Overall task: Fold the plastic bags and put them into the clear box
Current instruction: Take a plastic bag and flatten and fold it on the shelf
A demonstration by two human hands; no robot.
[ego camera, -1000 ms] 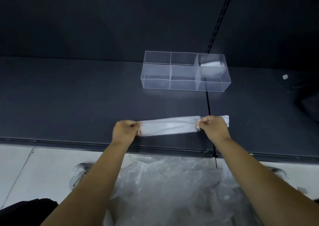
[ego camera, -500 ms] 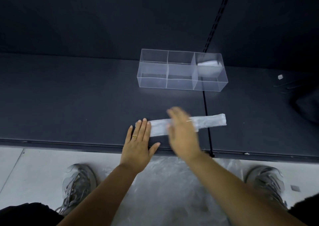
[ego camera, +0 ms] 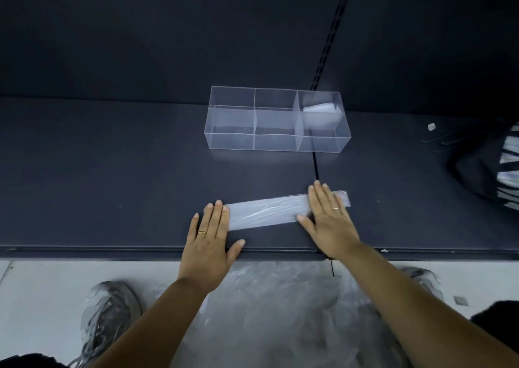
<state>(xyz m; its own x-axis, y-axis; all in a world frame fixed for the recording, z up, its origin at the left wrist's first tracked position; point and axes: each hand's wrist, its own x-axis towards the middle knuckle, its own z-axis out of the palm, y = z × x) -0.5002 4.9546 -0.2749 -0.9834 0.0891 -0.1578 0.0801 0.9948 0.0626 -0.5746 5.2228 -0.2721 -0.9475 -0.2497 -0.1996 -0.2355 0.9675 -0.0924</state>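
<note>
A heap of loose bags lies on the floor, well before the clear box. Nearer it, on the surface, we flatten a long folded strip under left hand and right hand, fingers straight, together. Its right compartment holds one folded bag; we judge most remains.

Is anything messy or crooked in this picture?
A little. The folded bag strip, pressed flat by the left hand and right hand, lies slanted to the shelf edge, its right end farther back. A heap of crumpled loose plastic lies on the floor between the shoes. Nothing looks broken.
</note>
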